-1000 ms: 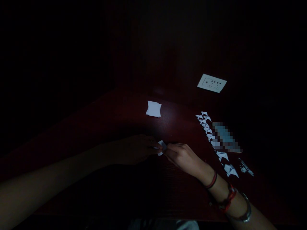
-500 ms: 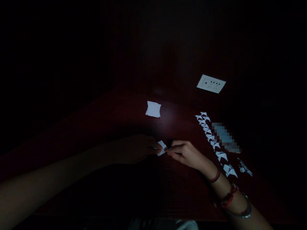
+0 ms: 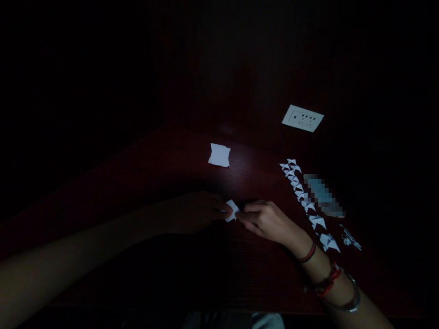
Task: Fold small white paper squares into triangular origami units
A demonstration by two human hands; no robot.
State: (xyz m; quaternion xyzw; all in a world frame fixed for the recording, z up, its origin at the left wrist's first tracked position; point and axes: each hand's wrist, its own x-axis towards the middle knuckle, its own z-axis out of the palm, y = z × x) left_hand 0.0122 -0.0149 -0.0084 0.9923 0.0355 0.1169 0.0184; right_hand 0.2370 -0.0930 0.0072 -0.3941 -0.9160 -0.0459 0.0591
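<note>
A small folded piece of white paper [image 3: 233, 208] lies between my two hands, low over the dark red table [image 3: 192, 160]. From the left, my left hand [image 3: 200, 211] grips its edge, thumb on top; that hand is in deep shadow. My right hand [image 3: 262, 219] presses the right side of the paper with its fingertips, the other fingers curled. Beyond the hands sits a stack of square white paper sheets [image 3: 219, 155]. To the right runs a line of folded white paper pieces [image 3: 297, 187], several of them, slanting towards me.
Beside the row lies a blurred bluish oval object [image 3: 322, 194]. Small white scraps [image 3: 350, 238] lie nearer to me at the right. A white socket plate [image 3: 303, 118] is on the dark surface behind the table. Most of the surroundings are too dark to make out.
My right fingertips have shifted slightly on the folded paper. The left hand stays almost where it was, and the other things have not moved.
</note>
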